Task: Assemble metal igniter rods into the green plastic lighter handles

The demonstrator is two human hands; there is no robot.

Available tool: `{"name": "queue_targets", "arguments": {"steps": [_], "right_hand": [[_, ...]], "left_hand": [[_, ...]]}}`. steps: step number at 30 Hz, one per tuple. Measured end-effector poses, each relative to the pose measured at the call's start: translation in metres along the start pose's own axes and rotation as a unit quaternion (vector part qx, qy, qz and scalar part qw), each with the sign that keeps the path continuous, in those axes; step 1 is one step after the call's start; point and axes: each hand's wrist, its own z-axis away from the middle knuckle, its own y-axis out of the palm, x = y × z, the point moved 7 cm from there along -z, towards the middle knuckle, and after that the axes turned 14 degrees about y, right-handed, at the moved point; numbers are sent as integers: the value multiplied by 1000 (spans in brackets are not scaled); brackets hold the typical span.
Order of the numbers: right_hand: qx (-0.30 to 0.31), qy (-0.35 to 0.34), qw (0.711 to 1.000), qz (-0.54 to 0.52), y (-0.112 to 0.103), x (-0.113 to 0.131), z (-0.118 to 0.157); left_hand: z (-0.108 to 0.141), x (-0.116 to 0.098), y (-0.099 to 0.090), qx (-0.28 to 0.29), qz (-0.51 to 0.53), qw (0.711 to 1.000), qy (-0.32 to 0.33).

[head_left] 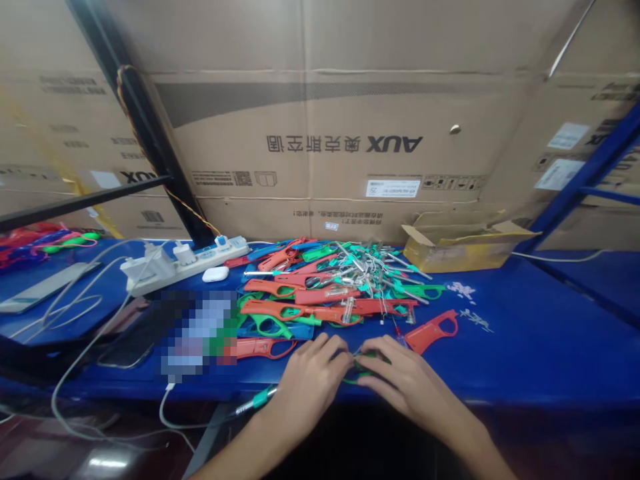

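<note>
At the table's front edge, my left hand (316, 375) and my right hand (403, 375) are close together, fingers bent around a green gas-lighter casing (367, 363). Most of that casing is hidden by the fingers. A metal lighter tube with a teal collar (262, 398) sticks out to the left of my left hand; whether it joins the casing is hidden. Just beyond my right hand lies an orange lighter casing (431, 331). A pile of orange, green and blue casings (300, 310) lies ahead, with metal tubes on teal holders (373, 267) heaped at its back.
An open cardboard box (460, 250) stands at the back right. Small white parts (461, 289) and tiny metal pieces (475, 320) lie nearby. On the left are a power strip (195, 263), a white earbud case (215, 274), a phone (127, 340) and loose cables.
</note>
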Motion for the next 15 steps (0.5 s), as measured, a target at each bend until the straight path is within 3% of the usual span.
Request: {"name": "queue_targets", "arguments": {"steps": [15], "right_hand": [[-35,0,999,-21,-3,0,2]], "left_hand": [[-5,10,-4,-4,65,997,-28]]}}
